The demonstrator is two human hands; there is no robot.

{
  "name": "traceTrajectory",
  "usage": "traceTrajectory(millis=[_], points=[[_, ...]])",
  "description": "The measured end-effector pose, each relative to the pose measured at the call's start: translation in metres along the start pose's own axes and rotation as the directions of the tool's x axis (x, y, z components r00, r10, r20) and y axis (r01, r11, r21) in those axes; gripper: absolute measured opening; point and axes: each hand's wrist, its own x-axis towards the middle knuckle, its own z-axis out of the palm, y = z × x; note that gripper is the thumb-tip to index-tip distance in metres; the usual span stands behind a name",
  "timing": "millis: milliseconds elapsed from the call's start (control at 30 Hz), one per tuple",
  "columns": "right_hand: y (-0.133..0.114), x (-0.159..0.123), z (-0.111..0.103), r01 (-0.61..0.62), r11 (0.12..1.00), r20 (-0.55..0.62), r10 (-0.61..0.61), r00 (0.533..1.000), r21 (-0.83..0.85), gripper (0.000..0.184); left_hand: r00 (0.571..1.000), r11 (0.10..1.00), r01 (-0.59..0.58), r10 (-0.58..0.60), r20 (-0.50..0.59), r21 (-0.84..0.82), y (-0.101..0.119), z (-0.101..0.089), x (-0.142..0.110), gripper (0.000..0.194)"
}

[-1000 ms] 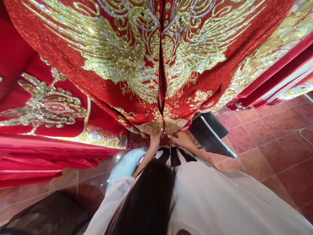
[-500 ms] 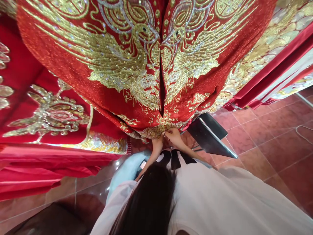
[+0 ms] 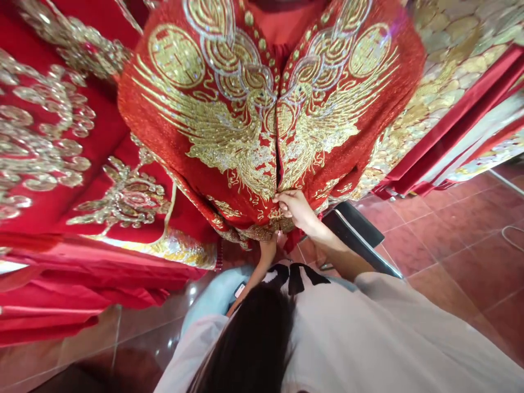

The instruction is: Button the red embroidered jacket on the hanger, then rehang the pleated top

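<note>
Right hand (image 3: 295, 208) moved up, pinching one red jacket (image 3: 270, 109) at centre seam | left hand (image 3: 268, 246) fingers hidden under hem

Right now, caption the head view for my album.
Both hands, right hand and left hand, pinch the red gold-embroidered jacket front.

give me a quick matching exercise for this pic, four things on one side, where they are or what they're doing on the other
Things:
1. right hand
2. left hand
3. dark panel
4. floor

Places or states:
A. red-brown tiles
B. pinching the jacket at its front opening
C. under the jacket's hem
D. leaning behind the right forearm

Pairs: 1-B, 2-C, 3-D, 4-A
</note>
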Motion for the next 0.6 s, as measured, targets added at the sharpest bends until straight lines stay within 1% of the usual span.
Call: traceTrajectory(millis=[33, 100, 133, 167, 233, 267, 333, 367, 400, 433, 467, 500, 533, 600], points=[[-0.007, 0.0, 0.001, -0.076, 0.996, 0.042, 0.074, 0.996, 0.05, 0.011, 1.0, 1.0, -0.011, 0.011, 0.001, 0.007, 0.001, 0.0, 0.002, 0.031], [-0.023, 0.001, 0.003, -0.234, 0.969, 0.102, 0.226, 0.969, 0.079, 0.014, 1.0, 0.999, -0.03, 0.03, 0.006, 0.016, 0.002, 0.001, 0.006, 0.029], [-0.034, 0.001, 0.005, -0.285, 0.956, 0.116, 0.275, 0.954, 0.072, 0.017, 0.999, 0.999, -0.037, 0.037, 0.009, 0.018, 0.003, 0.002, 0.008, 0.028], [-0.048, 0.001, 0.007, -0.302, 0.952, 0.123, 0.293, 0.948, 0.058, 0.02, 0.999, 0.999, -0.044, 0.044, 0.011, 0.021, 0.004, 0.004, 0.009, 0.028], [-0.084, 0.0, 0.011, -0.256, 0.966, 0.141, 0.249, 0.958, 0.028, 0.022, 0.998, 0.998, -0.055, 0.055, 0.008, 0.025, 0.005, 0.008, 0.012, 0.029], [-0.104, -0.002, 0.014, -0.197, 0.98, 0.155, 0.193, 0.969, 0.012, 0.02, 0.998, 0.998, -0.061, 0.061, 0.001, 0.026, 0.006, 0.011, 0.013, 0.031], [-0.144, -0.006, 0.019, 0.009, 1.0, 0.153, -0.006, 0.988, -0.016, 0.018, 0.997, 0.997, -0.072, 0.073, -0.012, 0.027, 0.007, 0.017, 0.013, 0.033], [-0.16, -0.008, 0.021, 0.124, 0.992, 0.138, -0.119, 0.983, -0.027, 0.019, 0.997, 0.997, -0.079, 0.079, -0.017, 0.027, 0.007, 0.02, 0.013, 0.033], [-0.172, -0.011, 0.023, 0.224, 0.974, 0.118, -0.218, 0.969, -0.036, 0.023, 0.996, 0.996, -0.084, 0.085, -0.018, 0.025, 0.007, 0.023, 0.012, 0.032], [-0.18, -0.013, 0.025, 0.3, 0.953, 0.102, -0.295, 0.95, -0.04, 0.026, 0.996, 0.996, -0.089, 0.09, -0.015, 0.023, 0.007, 0.025, 0.01, 0.031], [-0.183, -0.016, 0.027, 0.345, 0.938, 0.105, -0.339, 0.935, -0.038, 0.027, 0.996, 0.995, -0.093, 0.093, -0.007, 0.021, 0.006, 0.027, 0.009, 0.03], [-0.183, -0.018, 0.028, 0.354, 0.935, 0.126, -0.348, 0.929, -0.028, 0.025, 0.995, 0.995, -0.096, 0.096, 0.006, 0.017, 0.005, 0.028, 0.008, 0.029], [-0.181, -0.021, 0.028, 0.332, 0.943, 0.149, -0.326, 0.933, -0.013, 0.022, 0.995, 0.995, -0.098, 0.097, 0.022, 0.012, 0.005, 0.028, 0.008, 0.028], [-0.177, -0.025, 0.027, 0.222, 0.975, 0.18, -0.221, 0.959, 0.015, 0.022, 0.993, 0.995, -0.098, 0.099, 0.065, -0.014, 0.003, 0.029, 0.008, 0.029]])
